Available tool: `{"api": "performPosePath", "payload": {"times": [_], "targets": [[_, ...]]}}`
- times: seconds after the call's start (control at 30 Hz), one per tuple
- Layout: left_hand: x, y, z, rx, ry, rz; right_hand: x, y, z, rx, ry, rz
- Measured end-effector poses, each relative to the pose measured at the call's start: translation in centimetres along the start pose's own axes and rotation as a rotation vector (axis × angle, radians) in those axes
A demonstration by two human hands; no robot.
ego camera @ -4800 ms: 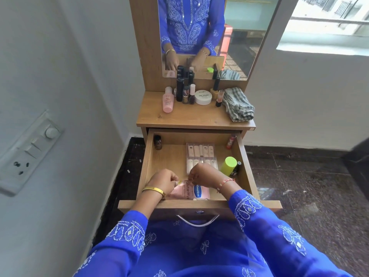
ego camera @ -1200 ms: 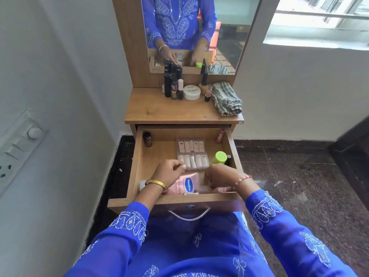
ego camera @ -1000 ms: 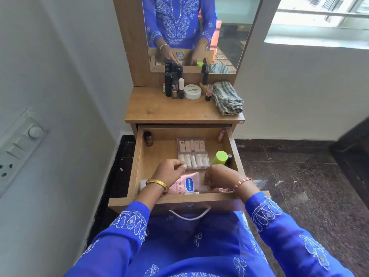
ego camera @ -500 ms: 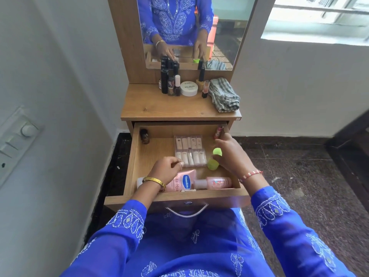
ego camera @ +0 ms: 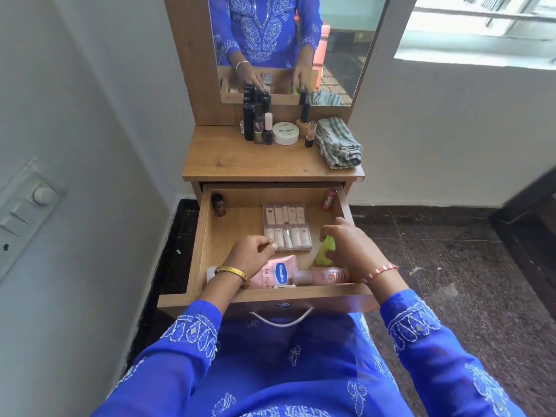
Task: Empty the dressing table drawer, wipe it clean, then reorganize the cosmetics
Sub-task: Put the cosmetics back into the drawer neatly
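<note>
The drawer (ego camera: 270, 297) is pulled right out, and both hands are down inside it. The right hand (ego camera: 349, 248) has its fingers curled round a green bottle (ego camera: 325, 250), tilted near the right wall just beside the clear kit (ego camera: 287, 227) of small tubes; my guess is she means to lay it flat or shift it so it sits tidily along that side. The left hand (ego camera: 251, 257) rests over the pink Vaseline tube (ego camera: 275, 272) at the front, its fingers loosely curled with the tips drawn together (whether it pinches anything I cannot tell). A pink bottle (ego camera: 326, 275) lies on its side along the front wall, touching the tube's end, which suits a shallow drawer better than standing it up.

A dark little bottle (ego camera: 218, 204) and a red lipstick (ego camera: 330, 200) stand in the two back corners, out of the way. Up on the tabletop (ego camera: 240, 161) more cosmetics (ego camera: 270, 127) wait in a cluster against the mirror, with the folded cloth (ego camera: 338, 142) set aside to their right. So this looks like the reorganizing stage, roughly midway.
</note>
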State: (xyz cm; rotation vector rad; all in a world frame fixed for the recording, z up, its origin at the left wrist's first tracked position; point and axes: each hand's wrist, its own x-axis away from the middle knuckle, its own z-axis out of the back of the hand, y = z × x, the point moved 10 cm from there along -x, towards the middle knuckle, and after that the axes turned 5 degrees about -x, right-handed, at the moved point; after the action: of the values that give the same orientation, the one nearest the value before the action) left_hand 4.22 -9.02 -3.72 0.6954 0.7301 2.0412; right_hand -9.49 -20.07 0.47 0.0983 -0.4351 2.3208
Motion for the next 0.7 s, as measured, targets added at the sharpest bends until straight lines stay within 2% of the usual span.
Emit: {"api": "performPosePath", "payload": {"times": [0.3,0.4,0.5,0.6,0.7], "targets": [[0.1,0.0,0.1,0.015,0.006,0.003,0.6,0.9,0.2,0.135,0.006,-0.01],[0.1,0.0,0.1,0.017,0.006,0.005,0.7,-0.3,1.2,0.21,0.073,0.049],[0.2,0.1,0.1,0.013,0.009,0.004,1.0,-3.0,1.5,0.138,0.141,0.174],[0.2,0.2,0.1,0.007,0.008,0.005,0.6,-5.1,-1.3,0.063,-0.023,0.227],[0.3,0.2,0.1,0.019,0.007,0.01,-0.1,-5.0,-4.9,0.061,-0.224,0.161]]}}
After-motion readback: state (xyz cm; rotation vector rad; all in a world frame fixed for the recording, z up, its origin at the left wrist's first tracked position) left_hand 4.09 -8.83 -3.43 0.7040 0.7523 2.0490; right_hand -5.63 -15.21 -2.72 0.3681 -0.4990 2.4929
